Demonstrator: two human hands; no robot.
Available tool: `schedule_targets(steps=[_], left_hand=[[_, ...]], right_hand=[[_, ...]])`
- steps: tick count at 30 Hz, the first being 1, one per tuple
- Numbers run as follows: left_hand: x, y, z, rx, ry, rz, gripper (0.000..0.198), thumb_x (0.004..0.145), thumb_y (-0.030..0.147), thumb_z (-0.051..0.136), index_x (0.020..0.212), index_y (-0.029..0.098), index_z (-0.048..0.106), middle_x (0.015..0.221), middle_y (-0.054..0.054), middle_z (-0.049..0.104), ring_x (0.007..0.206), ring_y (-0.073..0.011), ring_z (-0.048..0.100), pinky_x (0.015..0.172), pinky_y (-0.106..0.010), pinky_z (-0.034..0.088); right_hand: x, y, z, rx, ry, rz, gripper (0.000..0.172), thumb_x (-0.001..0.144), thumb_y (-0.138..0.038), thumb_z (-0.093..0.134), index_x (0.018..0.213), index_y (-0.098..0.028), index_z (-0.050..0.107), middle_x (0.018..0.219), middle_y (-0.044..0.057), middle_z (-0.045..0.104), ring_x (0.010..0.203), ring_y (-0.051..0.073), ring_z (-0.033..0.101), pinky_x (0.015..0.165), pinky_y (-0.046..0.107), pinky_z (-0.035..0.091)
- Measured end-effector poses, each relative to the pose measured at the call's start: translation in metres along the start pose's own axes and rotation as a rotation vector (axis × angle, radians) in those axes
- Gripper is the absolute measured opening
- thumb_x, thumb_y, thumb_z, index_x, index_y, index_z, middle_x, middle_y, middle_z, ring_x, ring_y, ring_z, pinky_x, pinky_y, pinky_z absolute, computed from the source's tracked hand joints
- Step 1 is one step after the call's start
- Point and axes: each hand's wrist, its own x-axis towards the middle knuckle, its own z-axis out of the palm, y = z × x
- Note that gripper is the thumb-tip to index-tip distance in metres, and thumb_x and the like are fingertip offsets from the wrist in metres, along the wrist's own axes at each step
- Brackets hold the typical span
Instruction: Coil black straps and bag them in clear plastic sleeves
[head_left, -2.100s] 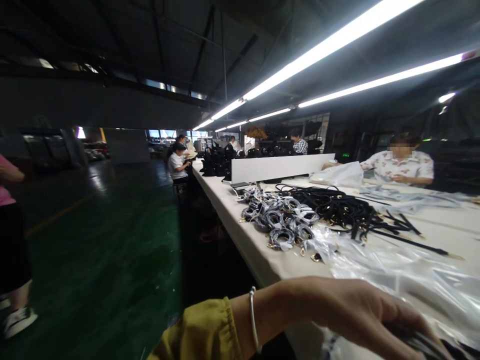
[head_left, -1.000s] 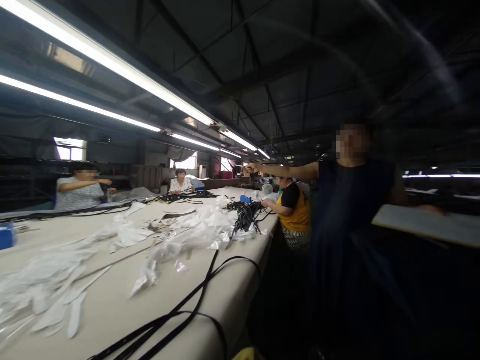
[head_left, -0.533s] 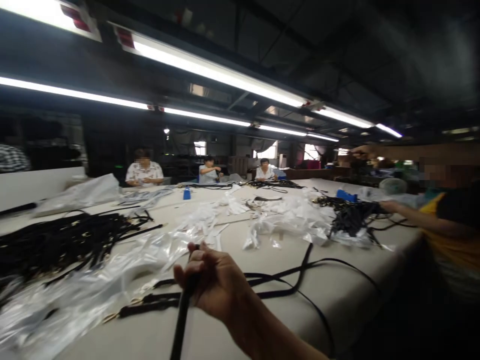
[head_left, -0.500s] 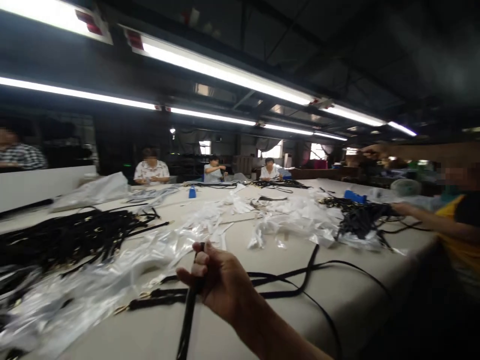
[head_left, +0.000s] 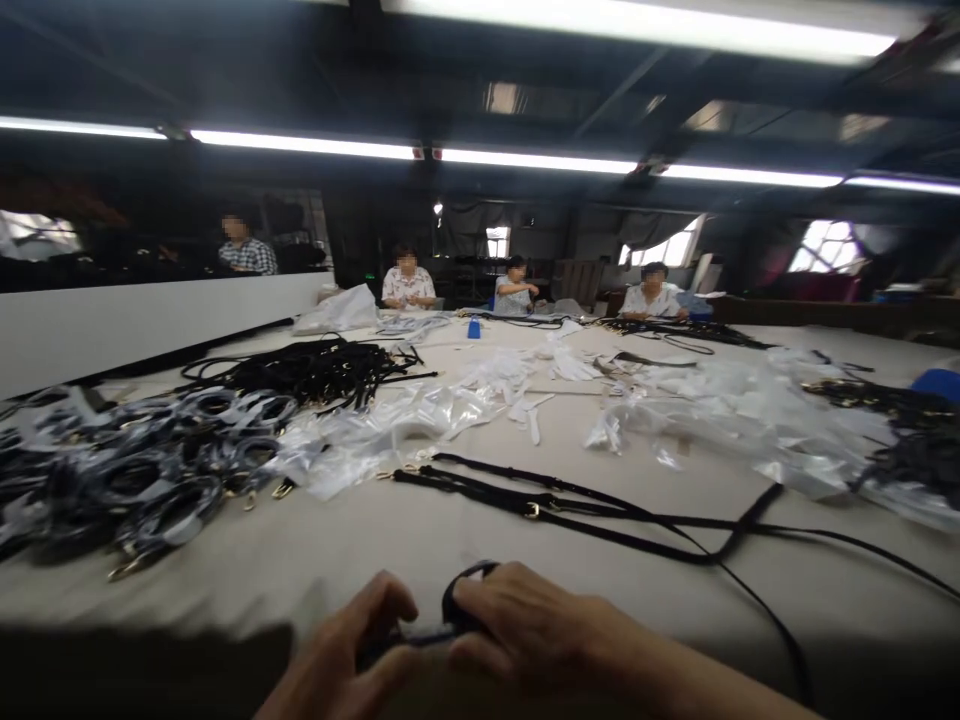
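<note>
Both my hands meet at the near edge of the table. My left hand [head_left: 337,650] and my right hand [head_left: 525,625] pinch a black strap [head_left: 457,600] curled into a small loop between them. More black straps [head_left: 585,510] with gold buckles lie stretched across the table just beyond my hands. The fingertips are partly blurred.
A heap of coiled, wrapped straps [head_left: 142,460] lies at the left, a pile of loose black straps [head_left: 315,370] behind it. Clear plastic bags [head_left: 390,430] are scattered mid-table and at the right [head_left: 742,420]. Several people [head_left: 409,280] sit along the far side. A white divider [head_left: 150,320] stands left.
The view swung from the room back down to the table. My right hand, earlier gripping a hanging strap alone, now meets my left hand at the table edge around a looped strap.
</note>
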Motion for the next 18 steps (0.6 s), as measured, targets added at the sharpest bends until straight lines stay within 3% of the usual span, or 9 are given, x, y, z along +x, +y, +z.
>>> schedule_targets(steps=[2,4,7,9,13,15,18], left_hand=[[0.008,-0.002,-0.006,0.061,-0.063,0.010,0.022,0.080,0.040,0.060,0.075,0.018,0.058,0.069,0.003,0.057,0.070,-0.0141,0.051,0.065,-0.023,0.040],[0.015,-0.009,-0.005,-0.033,-0.159,-0.020,0.022,0.080,0.037,0.060,0.073,0.017,0.056,0.066,0.004,0.055,0.065,-0.0119,0.047,0.061,-0.022,0.035],[0.023,-0.021,0.006,-0.289,-0.287,0.000,0.038,0.080,0.053,0.063,0.075,0.016,0.055,0.065,0.003,0.052,0.062,-0.0106,0.041,0.059,-0.022,0.032],[0.023,-0.026,0.020,-0.396,-0.266,0.025,0.048,0.083,0.063,0.057,0.076,0.016,0.056,0.068,0.002,0.051,0.065,-0.0116,0.041,0.062,-0.023,0.034],[0.015,-0.029,0.056,-0.521,0.079,-0.013,0.048,0.089,0.066,0.046,0.101,0.020,0.057,0.073,0.001,0.054,0.066,-0.0142,0.045,0.063,-0.025,0.039],[0.010,-0.028,0.072,-0.523,0.242,0.052,0.047,0.090,0.063,0.049,0.114,0.023,0.053,0.079,0.001,0.056,0.067,-0.0140,0.046,0.064,-0.025,0.039],[0.008,-0.021,0.082,-0.436,0.285,0.116,0.038,0.090,0.057,0.053,0.104,0.022,0.057,0.073,0.002,0.051,0.066,-0.0131,0.044,0.065,-0.025,0.036]], right_hand=[[-0.007,-0.012,-0.008,0.160,-0.118,0.095,0.029,0.095,-0.039,0.049,0.074,-0.019,0.047,0.064,-0.005,0.038,0.057,0.010,0.031,0.053,0.025,0.023],[-0.010,-0.023,-0.012,0.497,-0.235,0.221,0.035,0.099,-0.041,0.043,0.074,-0.018,0.054,0.059,-0.005,0.041,0.052,0.008,0.034,0.049,0.022,0.024],[-0.010,-0.033,-0.011,1.124,-0.296,0.342,0.051,0.097,-0.058,0.043,0.084,-0.013,0.064,0.050,-0.006,0.039,0.042,0.007,0.032,0.043,0.021,0.026],[-0.006,-0.035,-0.010,1.439,-0.221,0.335,0.054,0.094,-0.063,0.050,0.089,-0.011,0.065,0.048,-0.007,0.036,0.040,0.007,0.031,0.042,0.021,0.028],[0.010,-0.036,-0.021,1.879,0.051,0.251,0.035,0.091,-0.044,0.067,0.099,-0.010,0.065,0.055,-0.010,0.036,0.043,0.003,0.028,0.049,0.018,0.036],[0.021,-0.038,-0.027,1.935,0.263,0.171,0.029,0.090,-0.037,0.069,0.102,-0.010,0.064,0.059,-0.009,0.041,0.047,0.003,0.034,0.054,0.018,0.040],[0.036,-0.040,-0.025,1.752,0.483,0.086,0.025,0.091,-0.035,0.069,0.104,-0.014,0.063,0.067,-0.005,0.054,0.060,0.007,0.052,0.079,0.027,0.051]])
